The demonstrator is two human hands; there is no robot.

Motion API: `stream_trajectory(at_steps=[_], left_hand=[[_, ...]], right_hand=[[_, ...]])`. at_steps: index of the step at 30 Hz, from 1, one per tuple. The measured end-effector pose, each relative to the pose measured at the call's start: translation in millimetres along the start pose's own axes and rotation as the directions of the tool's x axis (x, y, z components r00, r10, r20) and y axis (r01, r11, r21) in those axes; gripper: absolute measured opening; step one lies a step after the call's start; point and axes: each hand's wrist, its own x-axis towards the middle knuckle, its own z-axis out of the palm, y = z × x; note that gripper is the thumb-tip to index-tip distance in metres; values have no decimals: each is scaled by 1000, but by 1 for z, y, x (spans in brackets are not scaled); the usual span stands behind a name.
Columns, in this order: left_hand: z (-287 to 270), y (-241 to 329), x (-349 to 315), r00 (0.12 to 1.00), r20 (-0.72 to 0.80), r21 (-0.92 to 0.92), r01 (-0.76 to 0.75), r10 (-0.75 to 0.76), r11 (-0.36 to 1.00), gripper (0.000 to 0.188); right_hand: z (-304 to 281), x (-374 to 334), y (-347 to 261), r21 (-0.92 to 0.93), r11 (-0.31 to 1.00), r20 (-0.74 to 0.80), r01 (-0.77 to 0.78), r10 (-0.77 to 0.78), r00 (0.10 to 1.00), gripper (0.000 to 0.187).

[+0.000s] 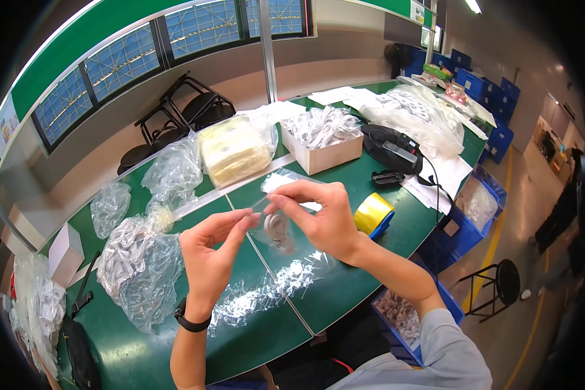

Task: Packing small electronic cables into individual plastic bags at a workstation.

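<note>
Above the middle of the green table, a small transparent plastic bag [279,242] hangs with what looks like a coiled white cable [278,227] inside. My left hand [213,246] pinches the bag's upper edge between thumb and fingers. On the other side of that edge, my right hand [320,214] pinches it too, fingers closed. A loose pile of small transparent plastic pieces [266,292] lies on the table below the hands. Just beyond the right hand are flat transparent bags [279,179], partly covered by it.
A white box of coiled white cables [328,156] stands at the back, beside a wrapped yellowish stack [235,148]. Plastic bags of white items [140,266] lie left. At right are a yellow tape roll [373,214], a black pouch [391,148] and blue crates [458,244].
</note>
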Motion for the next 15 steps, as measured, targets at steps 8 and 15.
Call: stream_trajectory(at_steps=[8,15], left_hand=[[-7,2,-2,1000,17,-68,-13,14,998,18],[-7,9,-6,985,144,-172,-69,94,983,10]], right_hand=[[-12,-6,-3,143,989,132,-44,25,991,14],[-29,-9,-8,170,977,232,125,-163,959,23]])
